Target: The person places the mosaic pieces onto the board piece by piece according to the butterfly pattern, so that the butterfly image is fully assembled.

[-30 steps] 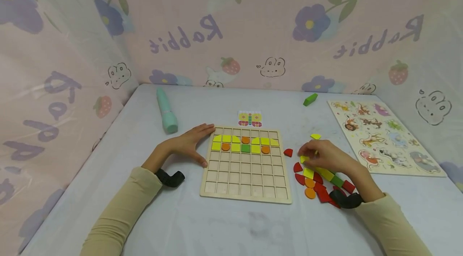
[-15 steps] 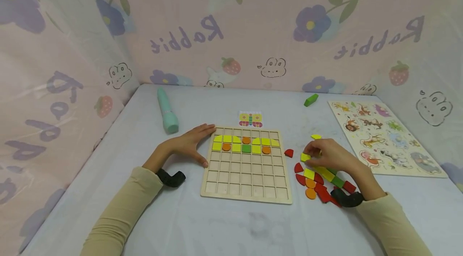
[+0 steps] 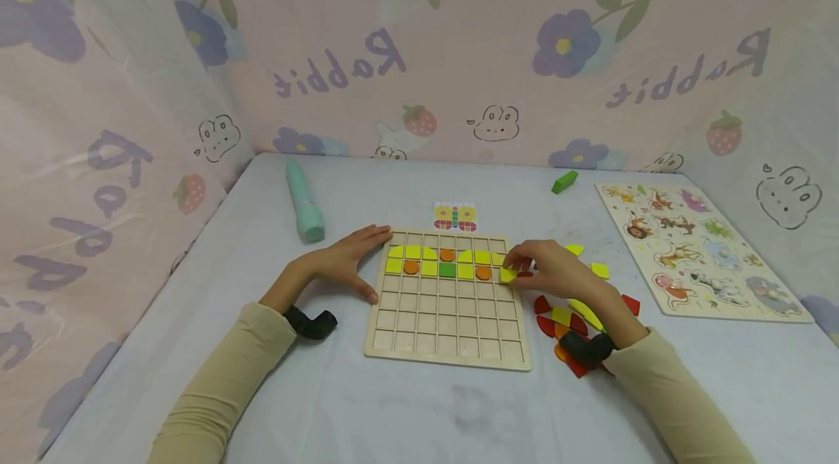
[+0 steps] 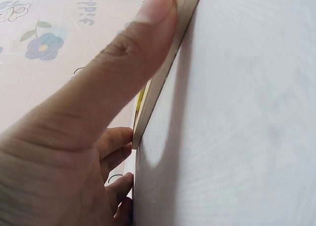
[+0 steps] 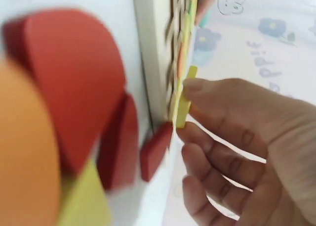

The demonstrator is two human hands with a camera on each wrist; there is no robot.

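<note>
Right hand (image 3: 558, 269) has moved toward frame centre, pinching a yellow square (image 3: 507, 275); tilting could snag it on the board (image 3: 448, 323). Left hand (image 3: 342, 261), fingers spread, touches the board.

The pale square wooden grid board (image 3: 448, 322) looks matt; the tapered mint-green plastic object (image 3: 305, 205) left of it, smooth.

The pinched tile (image 3: 507, 276) was yellow, the board (image 3: 448, 323) beside the grip beige, the curtain (image 3: 452, 41) beyond pink with purple flowers (image 3: 565, 43).
</note>
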